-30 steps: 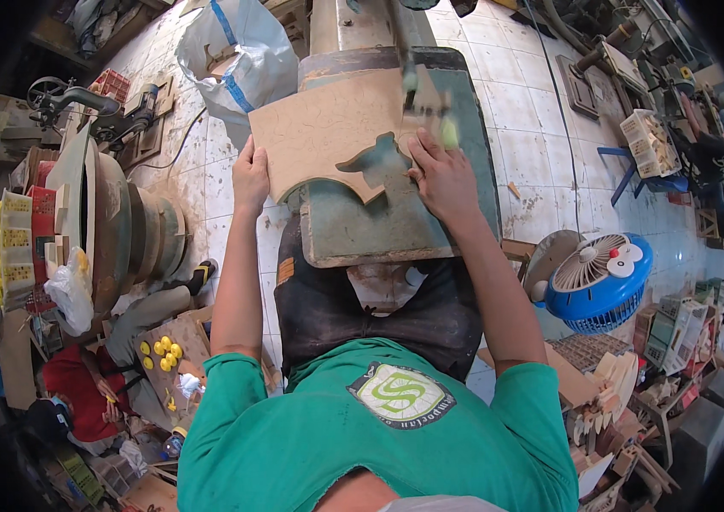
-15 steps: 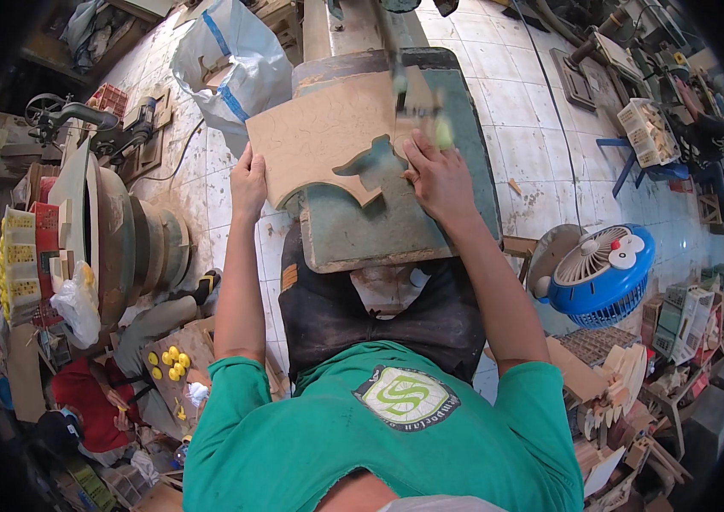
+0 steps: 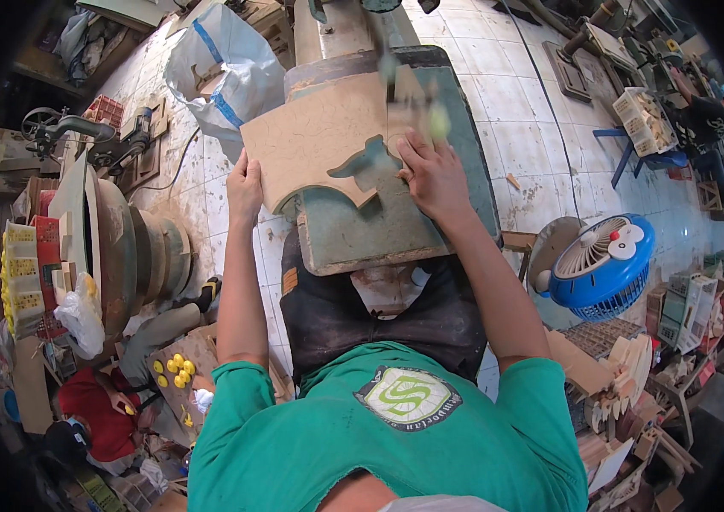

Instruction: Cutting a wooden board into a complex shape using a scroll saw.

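Observation:
A flat tan wooden board (image 3: 319, 128) with faint curved outlines drawn on it lies on the green machine table (image 3: 396, 235). A wavy cut-out bites into its near edge, and the table shows through. My left hand (image 3: 244, 189) grips the board's left edge, thumb on top; the fingers underneath are hidden. My right hand (image 3: 436, 177) is closed on the board's right part, fingertips pressing down close to the cutting spot. Just beyond them, the power saw's moving upper part (image 3: 388, 66) is blurred, so the blade itself cannot be made out.
A white sack (image 3: 230, 81) with offcuts stands left of the table. On the right is a blue fan (image 3: 605, 269). A person in a red top (image 3: 97, 414) sits at lower left near yellow round pieces (image 3: 179, 365). Wood scraps (image 3: 627, 371) pile up at lower right.
The whole view has shifted slightly. Both hands keep their hold on the board, which lies almost as before. At lower left, the seated person's head and hands have moved a little.

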The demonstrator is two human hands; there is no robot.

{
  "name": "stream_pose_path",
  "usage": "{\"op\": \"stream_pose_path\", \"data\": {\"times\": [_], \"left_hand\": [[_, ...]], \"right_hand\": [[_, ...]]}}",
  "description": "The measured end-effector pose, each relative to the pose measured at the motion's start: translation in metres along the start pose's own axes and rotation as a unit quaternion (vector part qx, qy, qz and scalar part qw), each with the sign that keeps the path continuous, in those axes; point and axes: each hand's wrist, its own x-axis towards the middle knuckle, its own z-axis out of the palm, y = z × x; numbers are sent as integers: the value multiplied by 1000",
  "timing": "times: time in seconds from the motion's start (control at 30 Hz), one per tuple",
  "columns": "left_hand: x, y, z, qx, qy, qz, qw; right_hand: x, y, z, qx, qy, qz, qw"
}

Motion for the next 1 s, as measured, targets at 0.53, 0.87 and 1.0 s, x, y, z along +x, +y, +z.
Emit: {"op": "stream_pose_path", "data": {"times": [0.53, 0.87, 1.0], "left_hand": [[-8, 9, 6, 1, 14, 10, 1000], [-3, -4, 8, -212, -19, -141, 967], [11, -30, 2, -211, -22, -166, 963]], "right_hand": [[-2, 1, 0, 4, 25, -10, 1000], [0, 7, -9, -4, 7, 23, 1000], [3, 3, -11, -47, 57, 97, 993]]}}
